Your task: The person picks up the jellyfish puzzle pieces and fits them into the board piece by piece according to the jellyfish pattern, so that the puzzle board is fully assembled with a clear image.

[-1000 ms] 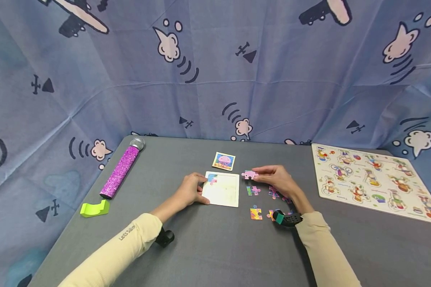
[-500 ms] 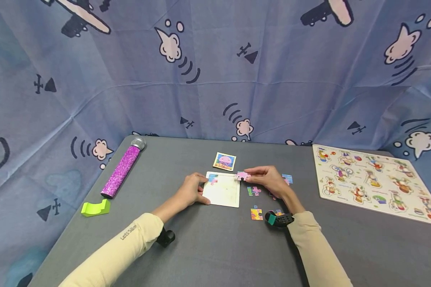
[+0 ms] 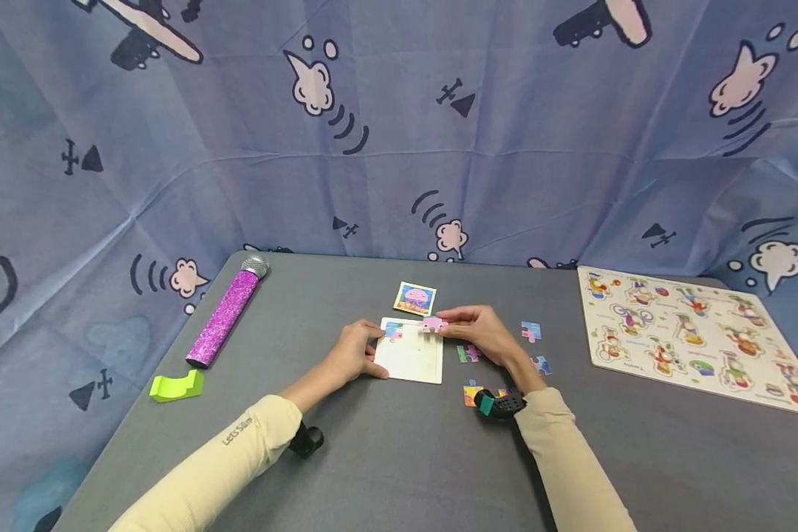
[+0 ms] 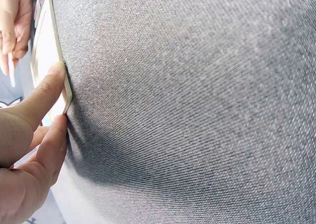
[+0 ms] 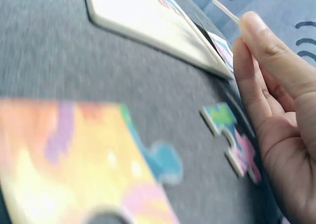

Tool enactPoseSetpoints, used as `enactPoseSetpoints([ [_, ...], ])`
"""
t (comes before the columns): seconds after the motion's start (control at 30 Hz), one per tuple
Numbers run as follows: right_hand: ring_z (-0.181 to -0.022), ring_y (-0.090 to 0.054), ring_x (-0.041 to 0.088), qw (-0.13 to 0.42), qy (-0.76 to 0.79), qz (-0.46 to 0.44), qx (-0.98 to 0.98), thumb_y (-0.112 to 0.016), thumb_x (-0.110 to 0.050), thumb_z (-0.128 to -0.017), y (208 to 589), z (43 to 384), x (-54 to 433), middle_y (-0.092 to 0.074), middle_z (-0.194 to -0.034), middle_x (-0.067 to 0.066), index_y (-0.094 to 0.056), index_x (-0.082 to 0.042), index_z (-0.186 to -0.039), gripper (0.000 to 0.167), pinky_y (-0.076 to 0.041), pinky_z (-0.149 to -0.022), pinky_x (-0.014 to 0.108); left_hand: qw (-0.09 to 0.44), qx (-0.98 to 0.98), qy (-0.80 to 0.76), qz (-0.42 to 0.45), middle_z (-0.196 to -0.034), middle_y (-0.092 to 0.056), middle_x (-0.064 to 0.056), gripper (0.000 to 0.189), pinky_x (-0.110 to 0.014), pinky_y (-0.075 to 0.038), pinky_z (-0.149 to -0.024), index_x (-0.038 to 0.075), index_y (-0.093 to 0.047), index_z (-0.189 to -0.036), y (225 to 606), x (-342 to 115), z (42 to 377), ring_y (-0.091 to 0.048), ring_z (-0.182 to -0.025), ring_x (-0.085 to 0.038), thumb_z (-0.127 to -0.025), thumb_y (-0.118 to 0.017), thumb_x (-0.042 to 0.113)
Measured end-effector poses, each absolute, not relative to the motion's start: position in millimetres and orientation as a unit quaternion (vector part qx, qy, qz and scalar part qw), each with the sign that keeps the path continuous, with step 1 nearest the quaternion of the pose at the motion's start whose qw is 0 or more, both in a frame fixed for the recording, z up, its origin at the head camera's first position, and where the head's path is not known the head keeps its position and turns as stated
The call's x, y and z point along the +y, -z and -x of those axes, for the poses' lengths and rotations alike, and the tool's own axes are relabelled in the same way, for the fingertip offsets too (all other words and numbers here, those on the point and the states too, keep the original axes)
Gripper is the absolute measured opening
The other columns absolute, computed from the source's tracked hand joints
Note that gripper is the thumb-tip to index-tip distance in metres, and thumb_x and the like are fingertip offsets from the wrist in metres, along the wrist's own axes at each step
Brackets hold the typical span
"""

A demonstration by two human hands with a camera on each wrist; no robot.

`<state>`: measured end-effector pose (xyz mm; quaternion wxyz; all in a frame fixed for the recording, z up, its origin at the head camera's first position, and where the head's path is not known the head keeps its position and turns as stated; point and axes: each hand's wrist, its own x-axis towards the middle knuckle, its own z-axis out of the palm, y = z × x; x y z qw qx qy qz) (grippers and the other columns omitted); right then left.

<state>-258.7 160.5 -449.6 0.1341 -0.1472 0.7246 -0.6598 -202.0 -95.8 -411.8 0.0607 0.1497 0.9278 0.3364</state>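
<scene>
Between thumb and fingertips, my right hand [image 3: 482, 332] pinches a pink jigsaw piece [image 3: 432, 324], raised over the upper right part of a white puzzle tray [image 3: 412, 362]. The right wrist view shows that piece [image 5: 226, 11] edge-on. My left hand [image 3: 351, 353] holds the tray by its left side, thumb at the near corner and fingers further up, as the left wrist view shows. A blue and pink piece [image 3: 394, 331] lies in the tray's upper left corner. Loose jigsaw pieces lie right of the tray, among them a green and pink one [image 3: 468, 354] and a yellow one [image 3: 472, 394].
A small jellyfish picture card [image 3: 415, 298] lies behind the tray. Two blue pieces, one at the back [image 3: 530, 332], lie beyond my right wrist. A glittery pink microphone [image 3: 229, 314] and lime-green block [image 3: 176, 386] are at left; a large picture board [image 3: 698, 336] is at right.
My right hand has carried the pink piece leftward, from beside the tray to above it. The left hand keeps its hold on the tray. Pieces formerly behind the right hand now show.
</scene>
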Motion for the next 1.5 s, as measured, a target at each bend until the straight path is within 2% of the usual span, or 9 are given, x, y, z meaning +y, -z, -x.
enactPoseSetpoints([
  [0.27, -0.081, -0.066, 0.007, 0.122, 0.649, 0.148, 0.737, -0.072, 0.005, -0.081, 447.9, 261.1, 145.3, -0.070, -0.102, 0.017, -0.064, 0.014, -0.113, 0.034, -0.054, -0.072, 0.022, 0.068, 0.927, -0.334, -0.158, -0.123, -0.055, -0.020, 0.071, -0.026, -0.053, -0.067, -0.011, -0.059, -0.124, 414.8, -96.9, 203.3, -0.059, -0.077, -0.019, -0.062, -0.089, 0.005],
  [0.57, -0.079, -0.066, 0.007, 0.075, 0.600, 0.167, 0.779, -0.075, 0.001, -0.080, 447.4, 259.2, 132.3, -0.070, -0.101, 0.021, -0.069, 0.009, -0.107, 0.029, -0.054, -0.070, 0.021, 0.055, 0.928, -0.329, -0.162, -0.122, -0.056, -0.021, 0.071, -0.028, -0.054, -0.067, -0.011, -0.060, -0.123, 414.9, -97.7, 204.6, -0.061, -0.077, -0.019, -0.061, -0.090, 0.007],
  [0.9, -0.074, -0.063, 0.008, 0.064, 0.575, 0.194, 0.792, -0.075, 0.001, -0.080, 446.3, 255.3, 124.6, -0.070, -0.095, 0.022, -0.070, 0.010, -0.104, 0.026, -0.051, -0.065, 0.017, 0.056, 0.929, -0.331, -0.158, -0.121, -0.057, -0.020, 0.070, -0.027, -0.053, -0.065, -0.011, -0.061, -0.121, 414.2, -98.1, 203.4, -0.059, -0.074, -0.018, -0.060, -0.090, 0.007],
  [1.1, -0.068, -0.058, 0.005, 0.051, 0.547, 0.197, 0.812, -0.077, -0.001, -0.078, 447.4, 256.6, 120.5, -0.071, -0.089, 0.018, -0.073, 0.008, -0.099, 0.024, -0.048, -0.060, 0.017, 0.051, 0.928, -0.329, -0.165, -0.120, -0.058, -0.021, 0.070, -0.027, -0.053, -0.065, -0.011, -0.061, -0.120, 416.4, -98.7, 204.4, -0.059, -0.073, -0.018, -0.060, -0.091, 0.008],
  [1.33, -0.063, -0.057, 0.010, 0.010, 0.476, 0.221, 0.851, -0.081, -0.006, -0.074, 442.8, 256.4, 115.9, -0.072, -0.081, 0.012, -0.075, 0.003, -0.094, 0.023, -0.045, -0.057, 0.021, 0.059, 0.928, -0.329, -0.164, -0.120, -0.057, -0.021, 0.069, -0.027, -0.053, -0.066, -0.012, -0.060, -0.121, 414.0, -97.6, 204.5, -0.060, -0.075, -0.018, -0.062, -0.090, 0.008],
  [1.5, -0.062, -0.057, 0.011, 0.002, 0.446, 0.219, 0.868, -0.082, -0.009, -0.074, 440.4, 255.5, 114.1, -0.070, -0.076, 0.007, -0.076, 0.000, -0.094, 0.022, -0.045, -0.057, 0.024, 0.058, 0.930, -0.324, -0.161, -0.120, -0.058, -0.021, 0.069, -0.026, -0.052, -0.066, -0.011, -0.061, -0.121, 412.9, -96.9, 204.4, -0.060, -0.075, -0.018, -0.061, -0.090, 0.008],
])
